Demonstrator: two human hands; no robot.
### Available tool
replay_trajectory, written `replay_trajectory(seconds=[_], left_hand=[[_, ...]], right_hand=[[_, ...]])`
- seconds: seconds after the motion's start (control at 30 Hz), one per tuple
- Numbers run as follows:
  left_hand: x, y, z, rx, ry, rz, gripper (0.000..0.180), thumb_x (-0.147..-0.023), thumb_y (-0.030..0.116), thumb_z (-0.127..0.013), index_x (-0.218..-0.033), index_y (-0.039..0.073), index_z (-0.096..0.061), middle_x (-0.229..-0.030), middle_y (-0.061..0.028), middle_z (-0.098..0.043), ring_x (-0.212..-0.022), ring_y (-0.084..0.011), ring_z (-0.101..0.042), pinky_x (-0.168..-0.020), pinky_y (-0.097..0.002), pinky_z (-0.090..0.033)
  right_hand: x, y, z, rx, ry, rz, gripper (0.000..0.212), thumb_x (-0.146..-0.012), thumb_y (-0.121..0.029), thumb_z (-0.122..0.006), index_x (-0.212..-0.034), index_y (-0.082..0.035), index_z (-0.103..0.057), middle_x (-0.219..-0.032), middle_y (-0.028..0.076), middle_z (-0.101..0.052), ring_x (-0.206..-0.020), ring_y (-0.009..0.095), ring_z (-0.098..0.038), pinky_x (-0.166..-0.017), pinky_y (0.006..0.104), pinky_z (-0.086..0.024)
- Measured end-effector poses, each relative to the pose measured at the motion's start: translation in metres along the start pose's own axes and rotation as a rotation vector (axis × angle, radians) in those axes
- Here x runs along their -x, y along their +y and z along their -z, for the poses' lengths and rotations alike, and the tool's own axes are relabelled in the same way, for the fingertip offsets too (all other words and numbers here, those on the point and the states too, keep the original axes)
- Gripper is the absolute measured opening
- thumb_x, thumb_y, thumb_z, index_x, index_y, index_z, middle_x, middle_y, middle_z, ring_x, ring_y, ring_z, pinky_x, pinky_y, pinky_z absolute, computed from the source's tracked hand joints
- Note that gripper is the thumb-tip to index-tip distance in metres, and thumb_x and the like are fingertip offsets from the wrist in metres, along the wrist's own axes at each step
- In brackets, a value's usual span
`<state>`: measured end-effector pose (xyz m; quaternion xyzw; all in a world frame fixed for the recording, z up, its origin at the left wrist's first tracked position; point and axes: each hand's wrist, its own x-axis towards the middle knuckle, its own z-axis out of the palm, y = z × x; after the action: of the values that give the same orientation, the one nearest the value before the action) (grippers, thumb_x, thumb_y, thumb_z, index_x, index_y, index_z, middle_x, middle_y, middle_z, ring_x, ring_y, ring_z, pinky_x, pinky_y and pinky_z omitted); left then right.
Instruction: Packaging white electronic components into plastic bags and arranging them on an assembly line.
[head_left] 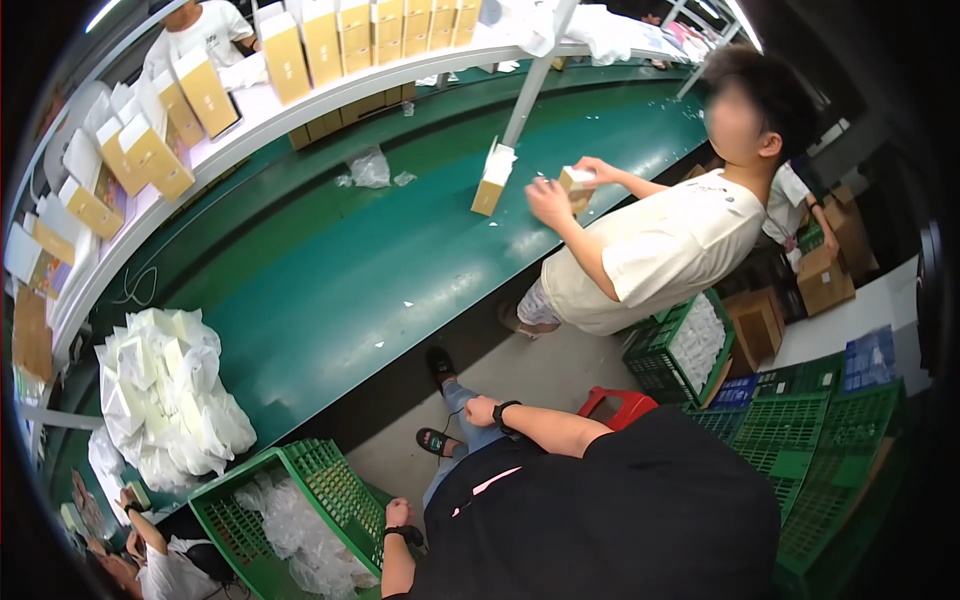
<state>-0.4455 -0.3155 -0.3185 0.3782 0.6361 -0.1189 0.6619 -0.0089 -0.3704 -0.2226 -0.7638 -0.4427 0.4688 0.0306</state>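
My left hand [400, 513], a dark band at its wrist, hangs loosely curled beside a green plastic crate [345, 490] filled with crumpled clear plastic bags [300, 535]. Nothing shows in its fingers. My right hand [482, 411], with a black watch on the wrist, is held curled in front of my body, above my jeans; I see no object in it. Across the green work table [330, 310], a co-worker in a cream shirt holds a small yellow-and-white box [577, 188]. Another such box [490, 182] stands open on the table nearby.
A heap of white plastic-wrapped items [170, 395] lies at the table's left end. Yellow boxes [285, 70] line the shelf above. Behind me are a red stool [615, 404], stacked green crates [785, 435] and cardboard cartons [755, 325]. Other people work farther off.
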Motion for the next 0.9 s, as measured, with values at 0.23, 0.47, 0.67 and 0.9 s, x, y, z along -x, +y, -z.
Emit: replay_trajectory(seconds=[0.23,0.47,0.67,0.9], left_hand=[[-0.036,0.052,-0.013,-0.13,-0.008,-0.23,0.042,-0.099,0.026,-0.061,-0.135,0.004,-0.054,-0.105,-0.0123,-0.067,-0.074,-0.0216,-0.065,-0.06,-0.0394,-0.053],[-0.023,0.245,0.021,-0.093,0.39,-0.818,0.049,-0.093,0.017,-0.062,-0.139,0.003,-0.053,-0.129,-0.0268,-0.061,-0.119,-0.041,-0.06,-0.1,-0.0462,-0.05],[0.049,0.3,0.042,-0.708,0.215,-0.856,0.047,-0.094,0.028,-0.062,-0.136,0.007,-0.059,-0.121,-0.0243,-0.068,-0.113,-0.0407,-0.064,-0.098,-0.0458,-0.052],[0.064,0.202,-0.038,-0.927,-0.534,-0.379,0.076,-0.091,0.039,-0.067,-0.156,0.007,-0.043,-0.134,-0.0207,-0.066,-0.121,-0.0317,-0.064,-0.104,-0.0421,-0.051]], right_hand=[[0.005,-0.003,0.003,-0.032,0.007,0.017,0.028,-0.087,-0.021,-0.059,-0.104,-0.008,-0.076,-0.109,0.021,-0.074,-0.107,0.041,-0.069,-0.094,0.05,-0.055],[-0.006,0.013,0.001,-0.339,-0.032,-0.118,0.024,-0.094,-0.022,-0.06,-0.105,-0.005,-0.072,-0.092,0.014,-0.076,-0.078,0.027,-0.073,-0.069,0.042,-0.06],[-0.007,0.015,-0.007,-0.514,-0.1,-0.167,0.025,-0.102,-0.024,-0.055,-0.104,-0.003,-0.07,-0.082,0.008,-0.073,-0.062,0.015,-0.068,-0.054,0.0324,-0.056],[-0.014,0.061,-0.029,-0.607,-0.12,-0.165,0.024,-0.102,-0.02,-0.057,-0.107,0.0,-0.068,-0.082,0.011,-0.072,-0.064,0.018,-0.069,-0.056,0.0319,-0.056]])
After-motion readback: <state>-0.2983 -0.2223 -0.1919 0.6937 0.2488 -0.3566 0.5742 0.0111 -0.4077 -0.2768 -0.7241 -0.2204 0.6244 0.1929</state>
